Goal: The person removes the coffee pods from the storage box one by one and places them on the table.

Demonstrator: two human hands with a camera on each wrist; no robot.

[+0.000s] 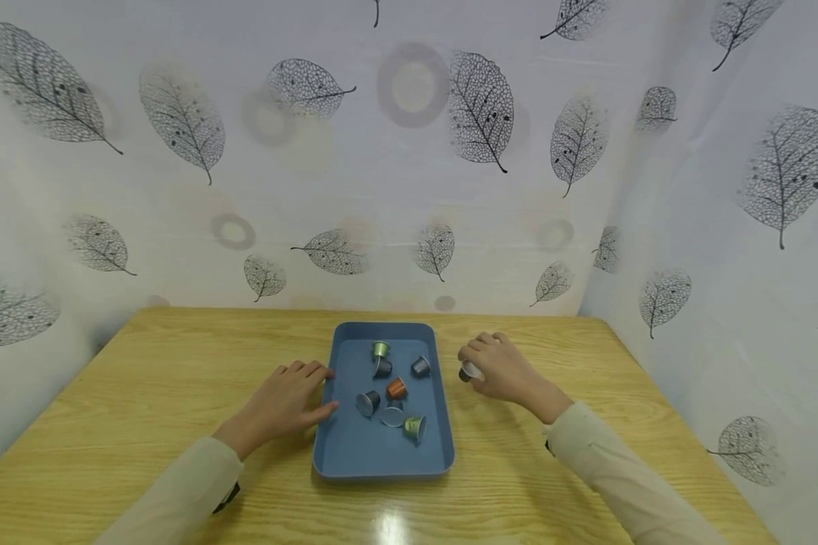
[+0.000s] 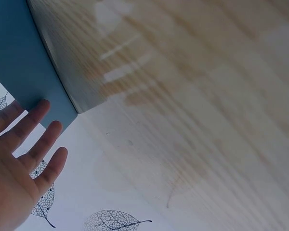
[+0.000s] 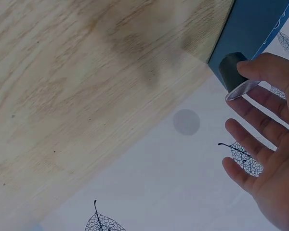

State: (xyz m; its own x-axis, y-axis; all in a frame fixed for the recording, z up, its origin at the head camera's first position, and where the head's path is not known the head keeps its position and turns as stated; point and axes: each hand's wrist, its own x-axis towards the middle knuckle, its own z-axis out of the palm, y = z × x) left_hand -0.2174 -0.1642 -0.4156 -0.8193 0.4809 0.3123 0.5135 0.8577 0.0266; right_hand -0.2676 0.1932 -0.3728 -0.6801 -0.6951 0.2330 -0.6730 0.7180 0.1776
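Observation:
A blue rectangular tray lies on the table and holds several coffee capsules: green, copper-brown, and dark grey ones. To the right of the tray, my right hand pinches a dark coffee capsule between thumb and finger, its silvery rim tilted toward the palm. The other fingers of that hand are loosely extended. My left hand touches the tray's left side with its fingers spread, also seen in the left wrist view against the tray wall.
The wooden table reaches to both sides of the tray. Behind it and along the sides hangs a white curtain printed with dark leaves and pale rings.

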